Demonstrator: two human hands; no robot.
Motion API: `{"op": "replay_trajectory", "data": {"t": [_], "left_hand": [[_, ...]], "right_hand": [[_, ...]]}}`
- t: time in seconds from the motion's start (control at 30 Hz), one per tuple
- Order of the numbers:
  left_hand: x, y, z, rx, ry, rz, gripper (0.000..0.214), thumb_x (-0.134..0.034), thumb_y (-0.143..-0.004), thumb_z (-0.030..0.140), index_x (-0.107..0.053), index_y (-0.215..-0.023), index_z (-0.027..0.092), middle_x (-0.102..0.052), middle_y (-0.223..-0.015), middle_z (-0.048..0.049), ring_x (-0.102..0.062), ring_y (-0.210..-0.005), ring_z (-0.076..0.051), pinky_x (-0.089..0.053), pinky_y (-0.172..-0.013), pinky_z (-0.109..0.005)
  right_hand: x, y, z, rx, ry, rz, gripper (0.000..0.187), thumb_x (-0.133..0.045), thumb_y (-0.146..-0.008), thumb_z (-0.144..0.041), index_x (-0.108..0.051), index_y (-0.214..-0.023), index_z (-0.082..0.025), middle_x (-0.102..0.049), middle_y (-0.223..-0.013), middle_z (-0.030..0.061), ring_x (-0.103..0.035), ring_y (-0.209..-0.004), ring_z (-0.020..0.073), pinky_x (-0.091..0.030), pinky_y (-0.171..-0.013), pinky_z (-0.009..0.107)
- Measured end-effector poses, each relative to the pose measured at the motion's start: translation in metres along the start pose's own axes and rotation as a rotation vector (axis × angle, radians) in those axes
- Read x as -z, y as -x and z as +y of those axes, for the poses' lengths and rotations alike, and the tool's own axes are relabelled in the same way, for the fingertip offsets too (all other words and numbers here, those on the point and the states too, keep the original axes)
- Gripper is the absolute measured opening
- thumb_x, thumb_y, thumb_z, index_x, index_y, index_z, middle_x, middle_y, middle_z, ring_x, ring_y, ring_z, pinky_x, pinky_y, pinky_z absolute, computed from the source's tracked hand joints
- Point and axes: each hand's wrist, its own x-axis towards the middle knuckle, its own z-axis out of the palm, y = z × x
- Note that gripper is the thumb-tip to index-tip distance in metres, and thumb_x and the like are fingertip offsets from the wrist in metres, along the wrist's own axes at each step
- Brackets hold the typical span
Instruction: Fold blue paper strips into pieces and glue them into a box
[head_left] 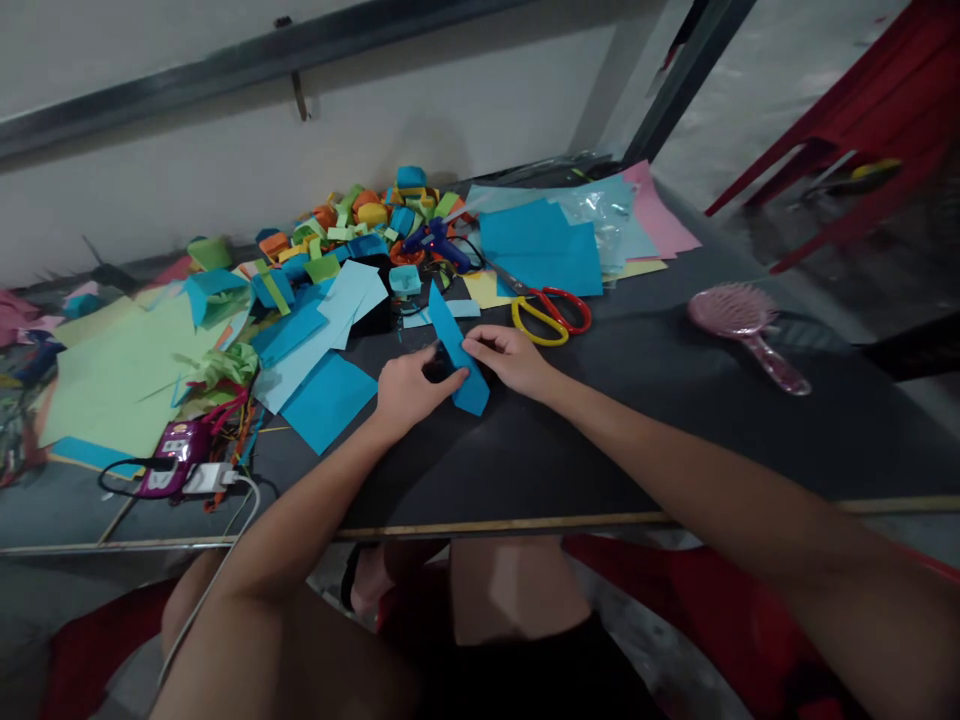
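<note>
Both hands meet on a folded strip of blue paper lying on the dark table. My left hand is closed, its fingers pinching the strip's near end from the left. My right hand pinches the same strip from the right, fingers curled on its edge. The strip's far end points away from me, toward a pile of small folded paper pieces.
Red-and-yellow scissors lie just beyond my right hand. A blue glue gun sits by the paper pile. Blue sheets, green sheets, a pink hairbrush and a pink device with a cable surround the spot.
</note>
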Motion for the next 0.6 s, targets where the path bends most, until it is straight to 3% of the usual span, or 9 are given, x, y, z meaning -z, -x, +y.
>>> {"op": "replay_trajectory", "data": {"t": [0.2, 0.47, 0.6], "left_hand": [[-0.003, -0.004, -0.005, 0.012, 0.095, 0.007, 0.038, -0.063, -0.084, 0.045, -0.07, -0.111, 0.019, -0.075, -0.095, -0.0068, -0.068, -0.081, -0.023, -0.049, -0.072, -0.031], [-0.004, -0.004, -0.004, 0.066, 0.174, 0.017, 0.025, -0.067, -0.08, 0.036, -0.071, -0.097, 0.018, -0.075, -0.088, -0.0058, -0.069, -0.081, -0.021, -0.052, -0.074, -0.03], [-0.008, -0.009, -0.013, 0.118, 0.302, 0.058, 0.024, -0.064, -0.08, 0.029, -0.071, -0.099, 0.017, -0.075, -0.095, -0.0075, -0.069, -0.085, -0.021, -0.053, -0.08, -0.032]], "right_hand": [[0.0, -0.001, -0.002, -0.038, -0.032, 0.037, 0.047, -0.057, -0.079, -0.066, -0.051, -0.07, -0.02, -0.039, -0.056, -0.0049, -0.035, -0.051, 0.0098, -0.03, -0.049, 0.025], [0.002, 0.0, -0.001, 0.019, -0.019, -0.043, 0.046, -0.056, -0.081, -0.064, -0.051, -0.07, -0.02, -0.04, -0.06, -0.0045, -0.037, -0.056, 0.0102, -0.034, -0.053, 0.024], [-0.001, -0.001, 0.005, -0.039, -0.05, -0.045, 0.042, -0.056, -0.083, -0.061, -0.052, -0.073, -0.021, -0.043, -0.06, -0.0042, -0.045, -0.054, 0.011, -0.04, -0.051, 0.025]]}}
